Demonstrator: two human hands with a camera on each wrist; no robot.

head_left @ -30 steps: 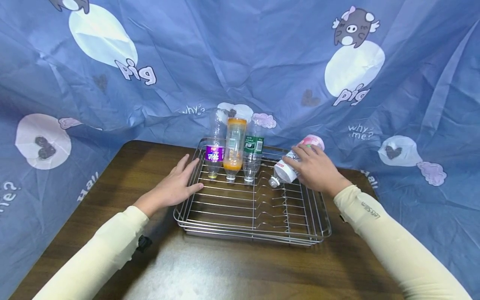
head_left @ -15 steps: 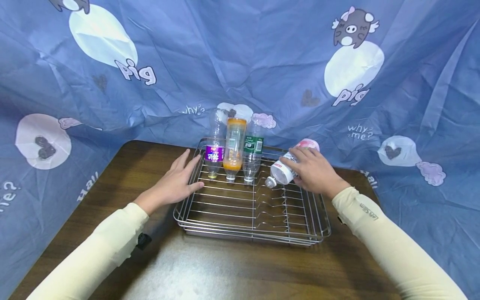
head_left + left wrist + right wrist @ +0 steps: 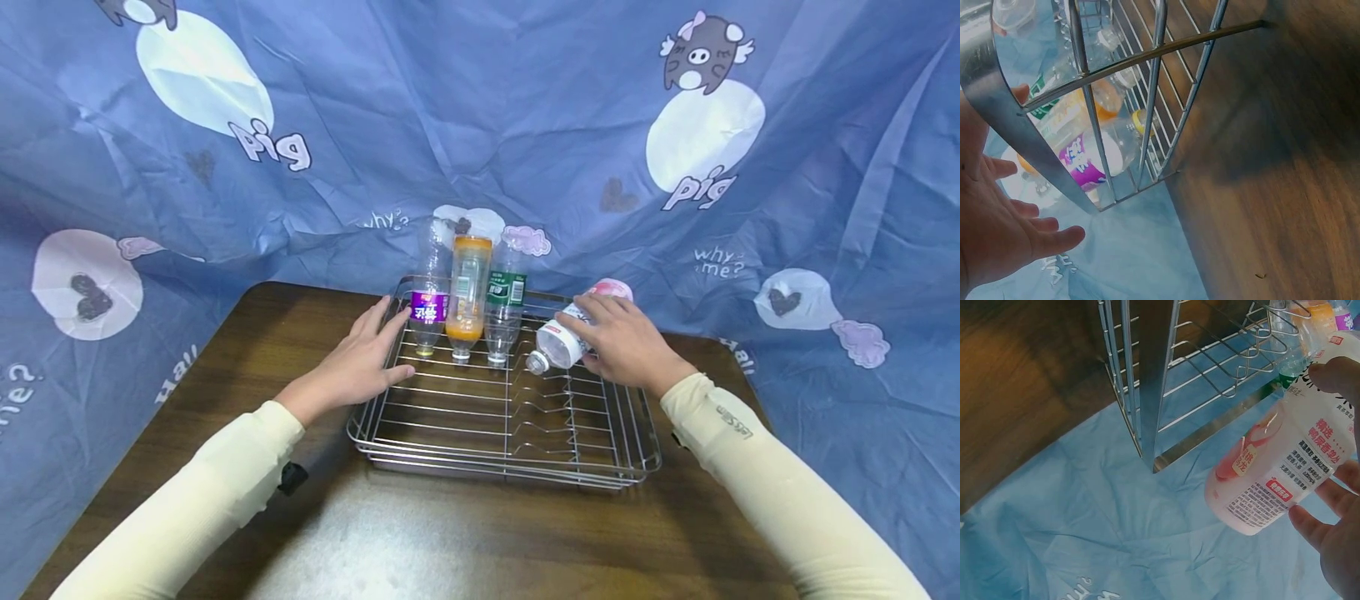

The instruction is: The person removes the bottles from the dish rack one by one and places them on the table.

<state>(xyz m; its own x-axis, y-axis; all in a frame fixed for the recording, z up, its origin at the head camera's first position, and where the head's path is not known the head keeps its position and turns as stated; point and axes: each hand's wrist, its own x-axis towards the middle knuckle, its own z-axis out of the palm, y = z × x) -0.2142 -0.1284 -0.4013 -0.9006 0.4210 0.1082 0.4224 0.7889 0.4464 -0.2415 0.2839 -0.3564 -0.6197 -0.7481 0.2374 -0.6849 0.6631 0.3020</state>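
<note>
presently, the right hand (image 3: pixel 626 342) holds a white-and-pink labelled plastic bottle (image 3: pixel 561 343), its fingers clamped round the bottle's sides. this bottle is tilted above the right half of a silver metal wire rack (image 3: pixel 1155 375), its clear neck slanting down toward the middle of the rack and its pink base raised at the back right. whether the neck touches the wires cannot be told.

the left hand (image 3: pixel 351 362) holds nothing; its thumb stands well apart from its extended fingers, just beside the rack's left rim. whether it touches that rim is unclear.

along the back of the rack's left half, three bottles stand neck down in a row: a clear plastic bottle with a purple label (image 3: pixel 429 308) nearest the left hand, a clear plastic bottle with orange bands (image 3: pixel 468 292) in the middle, and a clear plastic bottle with a green label (image 3: pixel 507 290) nearest the held one, though apart from it.

the rack sits on a dark brown wood-grain table (image 3: pixel 450 542). behind hangs a creased blue cloth (image 3: pixel 480 108) printed with grey pigs, pale ovals and lettering. cream sleeves (image 3: pixel 780 475) cover both forearms.
</note>
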